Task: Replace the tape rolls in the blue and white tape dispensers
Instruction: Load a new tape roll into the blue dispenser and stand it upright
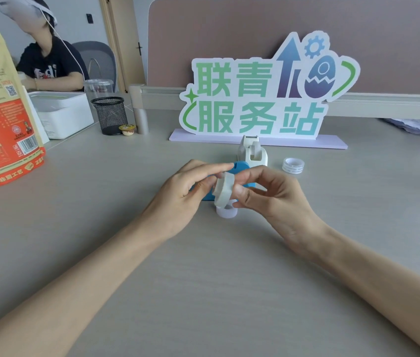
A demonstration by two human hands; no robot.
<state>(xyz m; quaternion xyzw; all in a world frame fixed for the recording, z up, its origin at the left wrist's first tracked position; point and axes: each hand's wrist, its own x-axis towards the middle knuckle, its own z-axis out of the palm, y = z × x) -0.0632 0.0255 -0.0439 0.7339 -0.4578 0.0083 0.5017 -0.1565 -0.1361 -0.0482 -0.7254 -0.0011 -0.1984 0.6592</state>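
Both hands meet above the grey table. My right hand [268,194] pinches a white tape roll [224,188] held on edge. My left hand [191,188] touches the same roll from the left, forefinger stretched out over it. Directly beneath lies a second white roll [225,212] flat on the table. The blue tape dispenser [242,169] sits just behind my hands, mostly hidden by them. Behind it stands the white tape dispenser [252,153]. A third roll with printed core [293,165] lies to the right of the white dispenser.
A large green-lettered sign [257,99] on a pale base stands behind the dispensers. At the left are an orange-and-yellow bag [0,119], a white box [62,112], a black mesh pen cup [111,114] and a small capsule [127,129]. Another person sits at the far left.
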